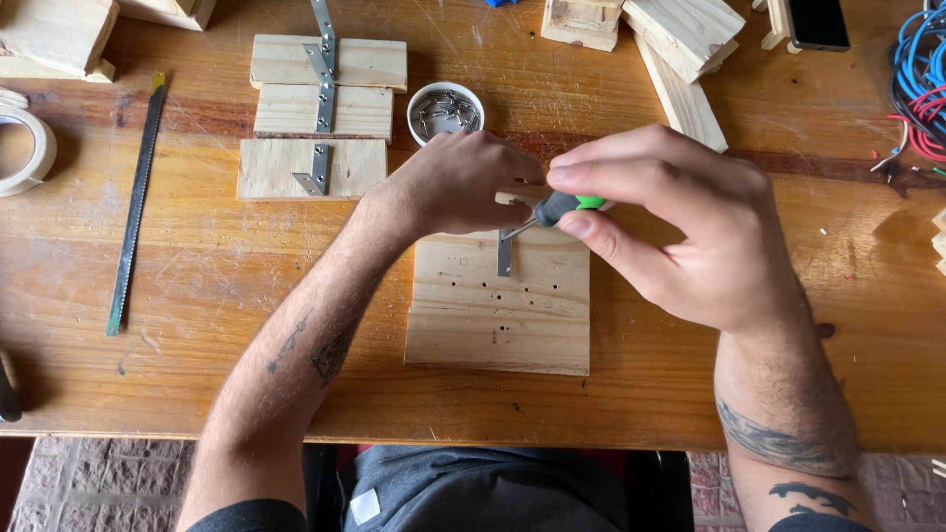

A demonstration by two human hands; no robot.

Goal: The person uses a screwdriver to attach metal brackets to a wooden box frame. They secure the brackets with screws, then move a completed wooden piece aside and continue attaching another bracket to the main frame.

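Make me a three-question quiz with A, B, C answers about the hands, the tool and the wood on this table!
1. Where is the white bowl of screws?
A. Behind the left hand
B. On the floor
C. On the saw blade

2. What colour is the screwdriver handle?
A. Red and yellow
B. Black and green
C. All white

3. What is the right hand doing?
A. Lying flat and empty
B. Holding tape
C. Gripping the screwdriver

Answers:
1 A: the bowl sits on the table just beyond the left hand's knuckles.
2 B: a dark grip with a bright green end shows between the fingers.
3 C: its fingers wrap the handle, tip down at the metal bracket on the wooden board.
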